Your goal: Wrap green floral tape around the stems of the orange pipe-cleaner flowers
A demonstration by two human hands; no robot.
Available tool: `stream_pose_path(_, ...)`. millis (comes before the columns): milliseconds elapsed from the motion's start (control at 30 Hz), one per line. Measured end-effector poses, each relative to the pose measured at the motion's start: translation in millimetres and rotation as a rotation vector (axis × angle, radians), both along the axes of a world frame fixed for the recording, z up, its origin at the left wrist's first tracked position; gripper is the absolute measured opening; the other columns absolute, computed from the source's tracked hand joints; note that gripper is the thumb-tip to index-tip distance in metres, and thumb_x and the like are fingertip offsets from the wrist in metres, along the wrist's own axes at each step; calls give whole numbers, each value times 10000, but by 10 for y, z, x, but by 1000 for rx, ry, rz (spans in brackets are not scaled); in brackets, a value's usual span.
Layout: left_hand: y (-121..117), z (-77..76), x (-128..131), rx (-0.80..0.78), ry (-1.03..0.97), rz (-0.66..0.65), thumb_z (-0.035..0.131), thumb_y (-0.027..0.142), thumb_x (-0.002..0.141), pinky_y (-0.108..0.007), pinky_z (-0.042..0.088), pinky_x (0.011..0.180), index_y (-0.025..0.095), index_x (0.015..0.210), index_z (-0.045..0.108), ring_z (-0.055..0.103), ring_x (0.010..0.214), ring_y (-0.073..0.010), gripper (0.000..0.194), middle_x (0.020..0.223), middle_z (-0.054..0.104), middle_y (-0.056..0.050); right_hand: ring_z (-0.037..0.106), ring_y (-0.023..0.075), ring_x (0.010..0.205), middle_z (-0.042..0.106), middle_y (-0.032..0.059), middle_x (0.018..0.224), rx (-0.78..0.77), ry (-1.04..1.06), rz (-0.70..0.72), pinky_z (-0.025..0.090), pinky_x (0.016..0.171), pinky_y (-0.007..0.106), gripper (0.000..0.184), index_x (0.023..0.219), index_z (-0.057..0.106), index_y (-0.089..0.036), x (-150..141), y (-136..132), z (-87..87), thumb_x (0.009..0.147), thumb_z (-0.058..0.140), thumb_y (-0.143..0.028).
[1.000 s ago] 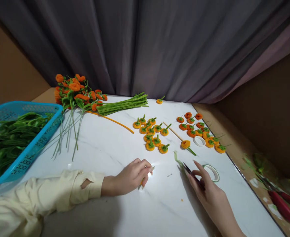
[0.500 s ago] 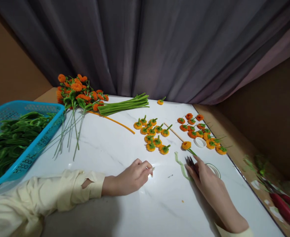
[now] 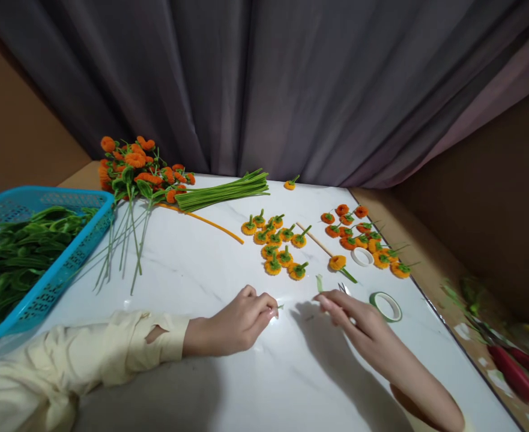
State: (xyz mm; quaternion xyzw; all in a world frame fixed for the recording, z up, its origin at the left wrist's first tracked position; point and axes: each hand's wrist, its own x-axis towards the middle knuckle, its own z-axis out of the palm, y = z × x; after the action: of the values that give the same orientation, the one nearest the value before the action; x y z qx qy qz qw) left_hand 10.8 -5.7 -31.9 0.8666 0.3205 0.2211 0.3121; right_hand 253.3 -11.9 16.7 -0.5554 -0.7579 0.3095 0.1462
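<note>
My left hand (image 3: 248,321) is closed in a pinch over the white tabletop (image 3: 192,384). A tiny pale green tip sticks out from its fingertips; the rest of what it holds is hidden. My right hand (image 3: 354,318) hovers to the right, its thumb and forefinger close together beside a light green tape strip (image 3: 319,283). Most of the strip is hidden by the hand, and I cannot make out whether the fingers grip it. Scissors (image 3: 343,288) lie partly hidden behind this hand, with only the blade tips showing. A green-edged tape roll (image 3: 386,306) lies beside the hand.
Yellow pom-pom flower heads (image 3: 273,264) stand mid-table, orange ones (image 3: 347,243) farther right. A yellow flower (image 3: 337,263) lies near a thin stick (image 3: 313,240). Green stems (image 3: 223,192), an orange bouquet (image 3: 138,162) and a blue basket (image 3: 106,210) of leaves are left. Red-handled pliers (image 3: 516,375) lie right.
My right hand has let go of the scissors, which now lie on the table, and has moved left to the tape strip. My left hand keeps its pinch in nearly the same place.
</note>
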Motion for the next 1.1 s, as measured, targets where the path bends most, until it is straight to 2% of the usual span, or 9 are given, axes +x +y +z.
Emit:
stream_pose_path(100, 61, 55, -6, 221, 63, -138, 313, 103, 936, -313, 336, 738, 154, 883, 488, 430, 633, -156, 190, 832, 617, -49, 504, 115, 581, 556, 8, 640, -330, 203, 126, 396, 558, 222, 471, 794, 590, -162, -219, 123, 83, 968, 289, -480)
stream_pose_path(200, 104, 127, -22, 368, 134, -237, 354, 57, 891, -327, 326, 768, 158, 805, 485, 436, 584, -145, 186, 754, 597, -38, 461, 85, 506, 583, 24, 687, -651, 397, 264, 308, 425, 191, 517, 840, 580, -130, -327, 273, 72, 925, 325, -571)
stream_pose_path(267, 116, 175, -41, 439, 168, -268, 389, 37, 831, -329, 332, 780, 163, 777, 478, 437, 570, -148, 163, 678, 558, -29, 448, 73, 477, 597, 32, 687, -793, 438, 350, 269, 387, 180, 507, 820, 575, -119, -352, 348, 63, 902, 379, -580)
stream_pose_path(367, 116, 246, -67, 515, 202, -302, 414, 11, 726, -338, 346, 794, 157, 789, 485, 425, 548, -155, 174, 630, 531, -27, 461, 66, 471, 598, 22, 645, -908, 423, 444, 271, 378, 170, 447, 774, 579, -119, -353, 411, 75, 906, 430, -519)
stream_pose_path(467, 112, 317, -78, 595, 223, -312, 384, -31, 690, -359, 352, 803, 160, 772, 478, 419, 537, -159, 228, 625, 533, -30, 476, 61, 476, 600, 9, 635, -948, 392, 465, 264, 382, 164, 387, 821, 606, -115, -346, 437, 110, 903, 467, -467)
stream_pose_path(600, 103, 378, -84, 660, 224, -307, 332, -58, 747, -378, 358, 798, 178, 735, 447, 427, 527, -165, 263, 602, 516, -23, 452, 54, 459, 590, -8, 610, -941, 355, 481, 227, 391, 170, 347, 863, 639, -112, -363, 450, 174, 897, 493, -425)
stream_pose_path(833, 80, 389, -109, 657, 243, -328, 304, -57, 762, -395, 366, 817, 171, 732, 474, 411, 533, -167, 286, 598, 515, -29, 371, 49, 428, 521, -43, 535, -841, 281, 548, 317, 458, 179, 326, 843, 642, -107, -424, 417, 297, 908, 467, -375)
stream_pose_path(1100, 50, 449, -117, 658, 232, -329, 304, -30, 809, -391, 353, 844, 160, 756, 514, 403, 534, -160, 288, 604, 517, -28, 397, 45, 400, 543, -39, 553, -883, 376, 589, 347, 434, 167, 280, 823, 610, -116, -403, 406, 208, 877, 499, -368)
